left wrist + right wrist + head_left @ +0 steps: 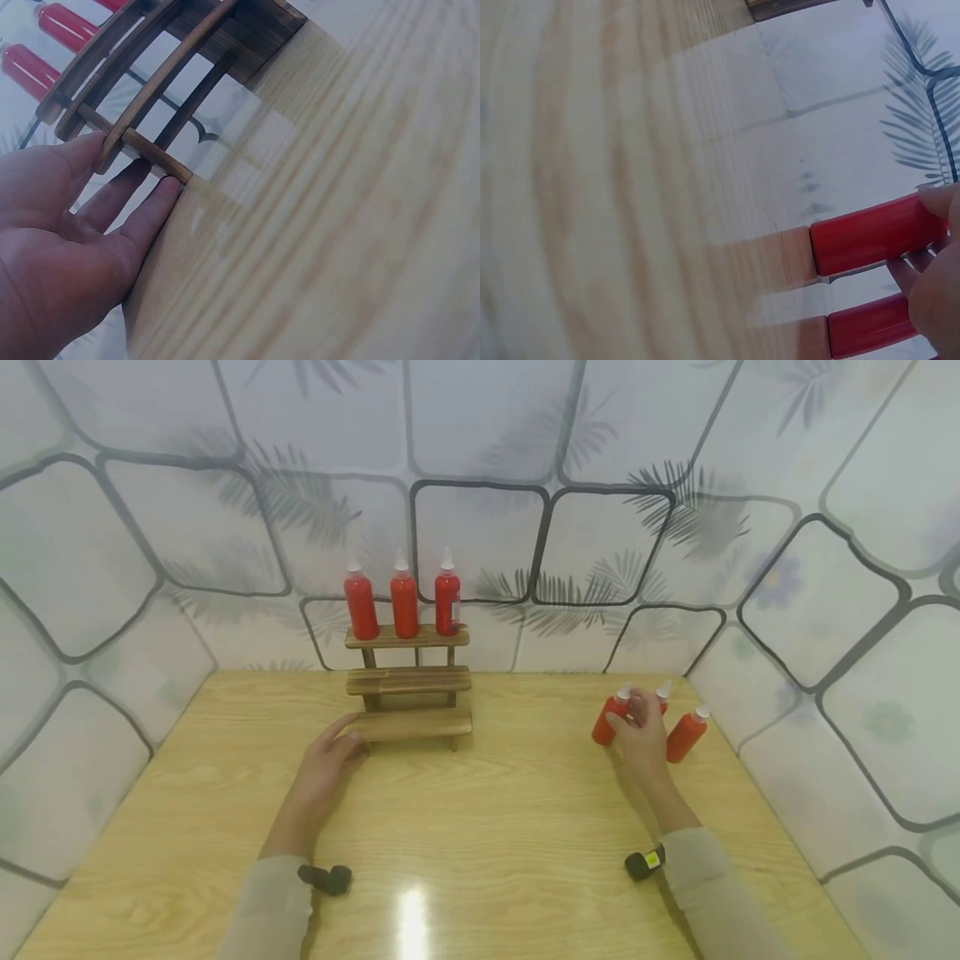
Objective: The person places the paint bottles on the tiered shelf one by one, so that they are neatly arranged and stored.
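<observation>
Right hand [643, 742] pinches red bottle [870, 234] near top; left hand [324, 768] grips wooden rack [412, 724].

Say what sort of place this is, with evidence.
Probably an enclosed tabletop workspace: pale wood-grain table, white patterned walls on three sides, brown wooden three-tier rack holding red cylindrical bottles.

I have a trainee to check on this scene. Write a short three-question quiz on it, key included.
1. How many red bottles stand on the wooden rack?
2. True or false: the left hand is touching a bottle.
3. In the head view, what does the right hand grip? a) the wooden rack; b) the leftmost bottle of the group at right; c) the rightmost bottle of that group.
Key: 1. Three. 2. False; it touches the lowest tier of the wooden rack. 3. b.
</observation>
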The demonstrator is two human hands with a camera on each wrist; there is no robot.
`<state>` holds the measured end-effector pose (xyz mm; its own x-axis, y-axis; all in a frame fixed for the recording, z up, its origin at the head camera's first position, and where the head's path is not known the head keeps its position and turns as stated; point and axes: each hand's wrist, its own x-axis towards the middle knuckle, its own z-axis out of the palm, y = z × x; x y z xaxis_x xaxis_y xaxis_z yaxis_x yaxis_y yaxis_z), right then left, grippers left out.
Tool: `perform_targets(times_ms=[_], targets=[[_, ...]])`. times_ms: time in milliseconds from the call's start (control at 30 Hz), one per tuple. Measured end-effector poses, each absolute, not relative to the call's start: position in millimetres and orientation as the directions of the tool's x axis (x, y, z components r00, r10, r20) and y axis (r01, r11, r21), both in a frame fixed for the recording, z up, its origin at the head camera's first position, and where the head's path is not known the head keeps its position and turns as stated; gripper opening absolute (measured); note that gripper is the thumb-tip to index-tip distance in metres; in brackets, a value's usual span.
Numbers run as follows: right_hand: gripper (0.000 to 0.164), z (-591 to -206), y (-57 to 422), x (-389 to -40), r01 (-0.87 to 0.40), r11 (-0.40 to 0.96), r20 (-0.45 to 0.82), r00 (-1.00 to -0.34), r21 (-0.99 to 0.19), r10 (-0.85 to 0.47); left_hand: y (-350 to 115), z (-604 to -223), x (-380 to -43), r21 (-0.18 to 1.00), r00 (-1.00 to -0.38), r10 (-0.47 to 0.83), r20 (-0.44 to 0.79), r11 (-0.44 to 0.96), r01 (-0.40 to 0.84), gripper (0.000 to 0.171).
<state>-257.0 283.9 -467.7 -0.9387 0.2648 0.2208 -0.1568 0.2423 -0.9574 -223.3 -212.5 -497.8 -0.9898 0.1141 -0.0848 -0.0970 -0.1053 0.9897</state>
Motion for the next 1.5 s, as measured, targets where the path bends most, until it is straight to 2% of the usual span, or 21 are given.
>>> perform_targets(times_ms=[433,967,1200,1500], targets=[[0.057,-460.6,268.4,-259.2,-0.211,0.254,0.273,-0.931,-0.944,0.243,-214.4,-499.3,-225.3,0.989,-0.989,0.117,-0.093,-0.105,-0.105,0.059],[0.051,-425.5,212.5,-239.8,-0.431,0.11,0.441,-0.893,-0.896,0.093,-214.0,-500.3,-225.9,0.985,-0.989,0.106,-0.102,-0.128,-0.116,0.058],[0.051,-414.0,191.9,-241.0,-0.534,0.096,0.538,-0.842,-0.84,0.02,-213.9,-500.6,-226.3,0.988,-0.99,0.104,-0.091,-0.114,-0.103,0.058],[0.049,-403.3,160.2,-249.8,-0.508,0.101,0.504,-0.861,-0.856,-0.059,-214.1,-501.9,-226.5,0.989,-0.992,0.101,-0.074,-0.119,-0.086,0.059]])
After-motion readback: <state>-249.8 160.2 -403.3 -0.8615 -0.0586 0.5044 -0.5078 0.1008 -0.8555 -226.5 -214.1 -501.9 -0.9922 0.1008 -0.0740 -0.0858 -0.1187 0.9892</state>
